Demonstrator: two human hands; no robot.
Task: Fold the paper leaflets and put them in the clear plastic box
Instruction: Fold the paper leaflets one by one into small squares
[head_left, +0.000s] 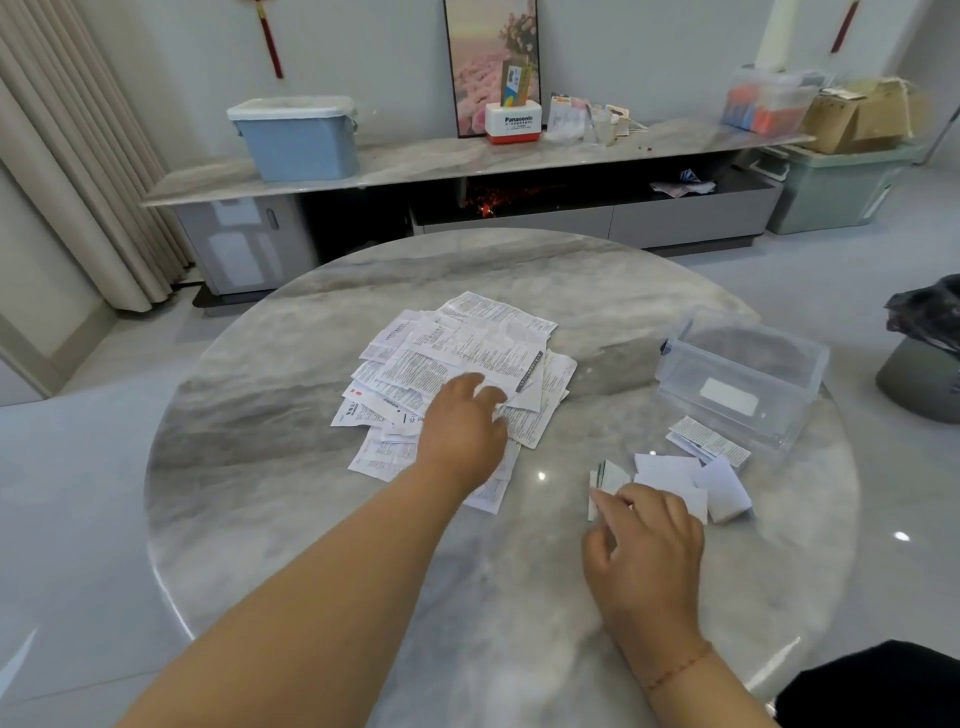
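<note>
From my head camera, I am reaching my left hand (462, 426) onto the pile of unfolded leaflets (457, 364), which is lying on the desk (260, 415) well to the left of the clear plastic box (743, 374). My fingers are lying relaxed and spread on the top sheets, gripping nothing that I can make out. My right hand (644, 545) is resting just in front of the box, fingers loosely bent and touching a small folded leaflet (605, 480); whether it is pinching it I cannot tell. A few more folded leaflets (691, 478) are lying between that hand and the box, one touching its near wall. The box is standing open and looks nearly empty, so I judge the task to be at an early stage: a handful folded, none clearly stowed, most of the pile waiting.
</note>
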